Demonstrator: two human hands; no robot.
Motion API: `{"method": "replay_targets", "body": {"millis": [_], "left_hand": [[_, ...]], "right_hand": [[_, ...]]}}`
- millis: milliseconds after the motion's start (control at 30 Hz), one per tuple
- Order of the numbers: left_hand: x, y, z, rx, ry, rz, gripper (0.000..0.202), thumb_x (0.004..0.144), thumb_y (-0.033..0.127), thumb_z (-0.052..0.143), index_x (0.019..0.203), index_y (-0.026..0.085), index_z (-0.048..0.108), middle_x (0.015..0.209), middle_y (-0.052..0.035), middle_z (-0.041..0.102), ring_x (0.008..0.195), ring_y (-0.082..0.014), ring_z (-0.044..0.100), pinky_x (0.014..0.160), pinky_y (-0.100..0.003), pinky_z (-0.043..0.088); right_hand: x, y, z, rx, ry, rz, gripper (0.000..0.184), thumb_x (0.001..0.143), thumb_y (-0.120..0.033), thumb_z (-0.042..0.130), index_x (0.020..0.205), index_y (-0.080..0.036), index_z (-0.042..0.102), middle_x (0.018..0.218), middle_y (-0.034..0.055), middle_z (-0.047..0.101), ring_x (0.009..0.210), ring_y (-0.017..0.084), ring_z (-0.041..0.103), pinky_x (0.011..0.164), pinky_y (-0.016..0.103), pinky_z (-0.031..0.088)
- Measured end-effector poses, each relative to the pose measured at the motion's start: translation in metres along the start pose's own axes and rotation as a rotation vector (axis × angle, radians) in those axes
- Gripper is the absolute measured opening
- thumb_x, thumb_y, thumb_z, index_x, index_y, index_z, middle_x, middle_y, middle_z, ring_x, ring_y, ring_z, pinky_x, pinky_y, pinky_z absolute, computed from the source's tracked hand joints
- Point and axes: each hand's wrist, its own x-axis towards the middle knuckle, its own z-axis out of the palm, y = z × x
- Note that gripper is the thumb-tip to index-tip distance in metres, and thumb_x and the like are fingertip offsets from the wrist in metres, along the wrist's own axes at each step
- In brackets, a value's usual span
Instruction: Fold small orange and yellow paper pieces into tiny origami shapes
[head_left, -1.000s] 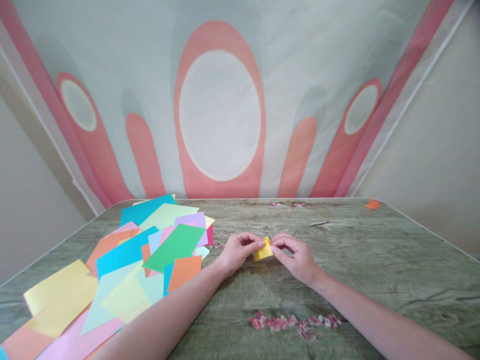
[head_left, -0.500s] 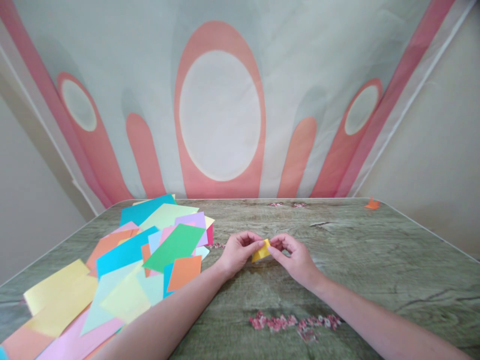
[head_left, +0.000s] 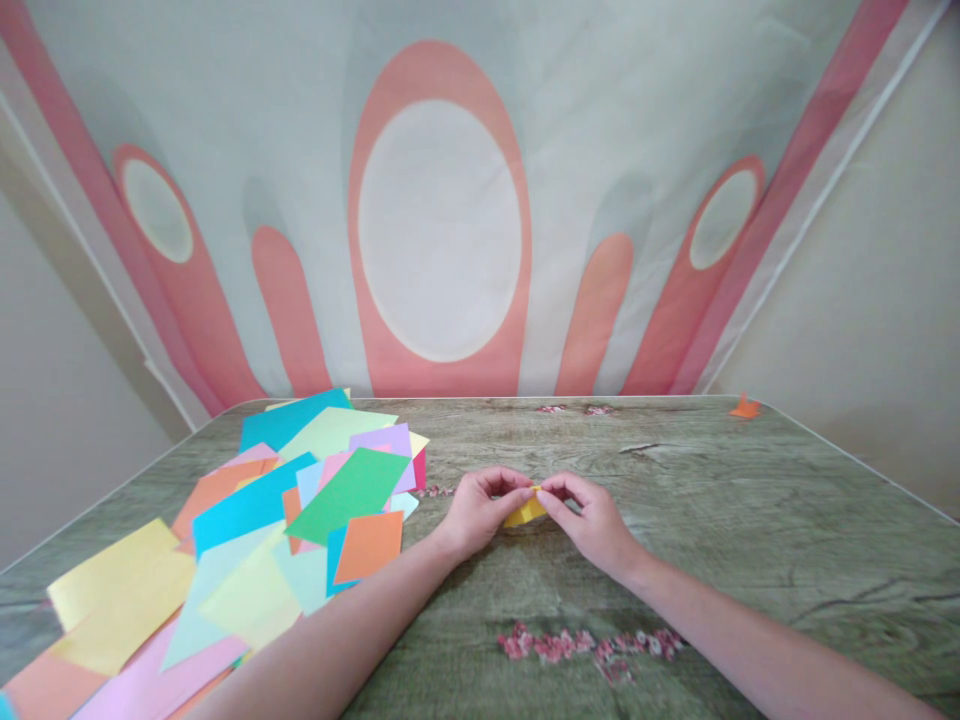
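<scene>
A small folded piece of yellow paper (head_left: 524, 513) is pinched between both hands, just above the middle of the table. My left hand (head_left: 480, 510) grips its left side, thumb and fingertips together. On the other side, my right hand (head_left: 589, 515) pinches the upper right part with thumb and index finger. The fingertips of the two hands nearly meet at the paper's top edge. Part of the paper is hidden behind the fingers, so its exact folds cannot be made out.
A spread-out heap of coloured paper sheets (head_left: 352, 490) covers the table's left side, partly under my left forearm. A small orange folded paper (head_left: 745, 407) stands at the far right corner. Behind the wood-patterned table (head_left: 720, 500) hangs a pink and grey printed backdrop (head_left: 442, 380).
The yellow paper has been tilted and now shows a lower, wider shape. Both hands have dropped slightly and their fingertips have drawn closer together.
</scene>
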Motion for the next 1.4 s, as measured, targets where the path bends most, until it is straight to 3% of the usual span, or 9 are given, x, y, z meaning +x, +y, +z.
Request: {"method": "replay_targets", "body": {"millis": [167, 333, 467, 833, 1167, 1400], "left_hand": [[-0.0001, 0.0031, 0.0002, 0.122, 0.049, 0.091, 0.033, 0.071, 0.035, 0.066, 0.096, 0.014, 0.060, 0.087, -0.0052, 0.065, 0.077, -0.0139, 0.059, 0.073, -0.025, 0.047], [-0.0011, 0.0075, 0.0007, 0.326, 0.193, 0.217, 0.020, 0.074, 0.032, 0.062, 0.085, 0.016, 0.063, 0.087, -0.0041, 0.064, 0.084, -0.0153, 0.059, 0.075, -0.025, 0.047], [-0.0036, 0.0089, 0.0024, 0.391, 0.231, 0.271, 0.017, 0.076, 0.031, 0.060, 0.085, 0.018, 0.065, 0.087, -0.0031, 0.064, 0.082, -0.0143, 0.058, 0.075, -0.025, 0.046], [-0.0049, 0.0092, 0.0032, 0.367, 0.213, 0.221, 0.015, 0.076, 0.030, 0.060, 0.077, 0.016, 0.065, 0.079, -0.0028, 0.065, 0.074, -0.0136, 0.058, 0.072, -0.024, 0.046], [-0.0044, 0.0050, 0.0055, 0.204, 0.199, 0.110, 0.024, 0.073, 0.038, 0.063, 0.081, 0.015, 0.067, 0.081, -0.0046, 0.068, 0.075, -0.0153, 0.061, 0.074, -0.025, 0.047], [-0.0035, 0.0056, 0.0069, 0.090, 0.196, 0.056, 0.027, 0.069, 0.038, 0.066, 0.078, 0.013, 0.067, 0.077, -0.0050, 0.068, 0.069, -0.0147, 0.060, 0.068, -0.024, 0.048]], "right_hand": [[0.0028, 0.0037, -0.0026, -0.012, 0.097, -0.003, 0.016, 0.083, -0.031, 0.051, 0.080, -0.017, 0.058, 0.075, 0.0015, 0.060, 0.070, 0.015, 0.055, 0.066, 0.026, 0.043], [0.0055, 0.0067, -0.0051, -0.044, 0.218, -0.062, 0.015, 0.083, -0.031, 0.052, 0.080, -0.017, 0.057, 0.077, 0.0026, 0.058, 0.072, 0.015, 0.054, 0.068, 0.027, 0.043], [0.0057, 0.0068, -0.0052, -0.060, 0.243, -0.109, 0.013, 0.083, -0.029, 0.052, 0.079, -0.018, 0.058, 0.077, 0.0027, 0.057, 0.071, 0.015, 0.053, 0.068, 0.027, 0.043], [0.0044, 0.0049, -0.0046, -0.066, 0.230, -0.180, 0.009, 0.083, -0.025, 0.052, 0.080, -0.019, 0.058, 0.078, 0.0028, 0.057, 0.072, 0.015, 0.054, 0.067, 0.027, 0.043], [0.0031, 0.0040, -0.0043, -0.116, 0.235, -0.253, 0.007, 0.083, -0.022, 0.052, 0.081, -0.019, 0.058, 0.078, 0.0031, 0.057, 0.072, 0.015, 0.054, 0.068, 0.028, 0.044], [0.0019, 0.0018, -0.0049, -0.129, 0.220, -0.281, 0.007, 0.083, -0.021, 0.051, 0.081, -0.019, 0.058, 0.079, 0.0037, 0.057, 0.073, 0.015, 0.055, 0.067, 0.028, 0.044]]}}
